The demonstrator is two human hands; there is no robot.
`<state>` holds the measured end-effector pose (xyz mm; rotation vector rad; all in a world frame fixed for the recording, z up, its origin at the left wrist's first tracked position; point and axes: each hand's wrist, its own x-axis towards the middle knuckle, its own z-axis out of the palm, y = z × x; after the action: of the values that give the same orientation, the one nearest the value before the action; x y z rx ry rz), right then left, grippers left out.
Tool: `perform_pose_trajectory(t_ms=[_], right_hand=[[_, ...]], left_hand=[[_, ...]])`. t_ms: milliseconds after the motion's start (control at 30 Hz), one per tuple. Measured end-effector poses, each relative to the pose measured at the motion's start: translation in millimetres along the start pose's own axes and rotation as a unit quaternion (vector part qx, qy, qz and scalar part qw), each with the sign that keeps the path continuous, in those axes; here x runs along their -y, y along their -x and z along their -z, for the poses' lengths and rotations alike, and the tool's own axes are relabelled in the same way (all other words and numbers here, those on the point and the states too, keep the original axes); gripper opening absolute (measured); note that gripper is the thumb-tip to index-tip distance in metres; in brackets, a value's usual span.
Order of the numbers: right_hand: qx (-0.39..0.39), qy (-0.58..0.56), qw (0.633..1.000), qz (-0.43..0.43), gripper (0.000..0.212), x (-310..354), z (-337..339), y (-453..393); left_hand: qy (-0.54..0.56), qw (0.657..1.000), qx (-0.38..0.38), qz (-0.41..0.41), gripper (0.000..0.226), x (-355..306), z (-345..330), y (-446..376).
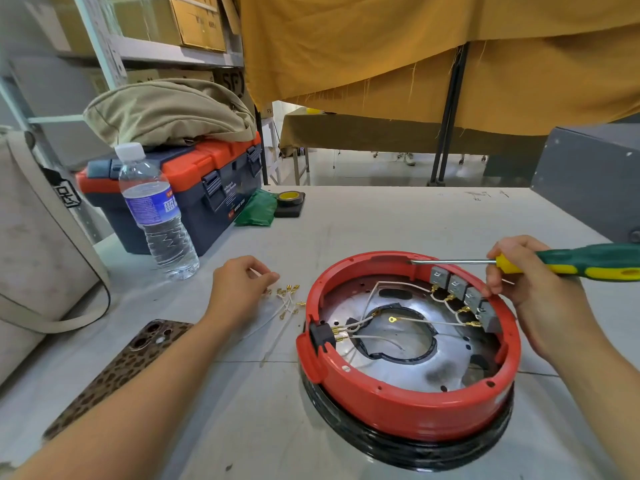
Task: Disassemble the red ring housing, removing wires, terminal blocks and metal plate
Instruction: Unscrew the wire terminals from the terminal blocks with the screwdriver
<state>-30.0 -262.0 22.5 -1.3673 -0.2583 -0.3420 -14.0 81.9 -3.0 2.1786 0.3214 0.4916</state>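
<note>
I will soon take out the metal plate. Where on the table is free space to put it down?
Free: the table beyond the red ring housing, between the yellow tape roll and the grey box. Also the near strip between the phone and the housing. Crowded: left of the housing, where removed wires lie by the left hand.

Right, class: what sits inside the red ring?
Inside the red ring: a metal plate, white wires, four grey terminal blocks along the right wall, a black connector at left. Whatever lies under the plate is hidden.
</note>
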Motion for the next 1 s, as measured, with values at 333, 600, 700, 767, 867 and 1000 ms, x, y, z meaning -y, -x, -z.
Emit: perform_pose_trajectory(t_ms=[333, 600, 700, 767, 867, 1000], right_hand=[[-0.007, -0.012, 1.000, -0.010, 0.032, 2, -2, 0], [-0.022, 0.002, 1.000, -0.003, 0.033, 5, -1, 1], [-0.032, 0.006, 0.999, -0.003, 0.033, 6, -1, 0], [-0.040, 0.017, 0.999, 0.000, 0.032, 7, 0, 0], [-0.050, 0.035, 0.998, 0.009, 0.031, 7, 0, 1], [-0.062, 0.054, 0.996, 0.027, 0.032, 10, -3, 2]], left_hand=[[0.013, 0.997, 0.009, -0.075, 0.006, -42, 3, 3], [-0.160, 0.888, 0.277, -0.331, 0.057, -99, -31, 22], [-0.220, 0.858, 0.309, -0.346, 0.066, -105, -49, 24], [-0.244, 0.849, 0.321, -0.341, 0.069, -103, -55, 23], [-0.269, 0.843, 0.312, -0.347, 0.072, -100, -55, 23], [-0.302, 0.844, 0.280, -0.344, 0.077, -99, -53, 26]])
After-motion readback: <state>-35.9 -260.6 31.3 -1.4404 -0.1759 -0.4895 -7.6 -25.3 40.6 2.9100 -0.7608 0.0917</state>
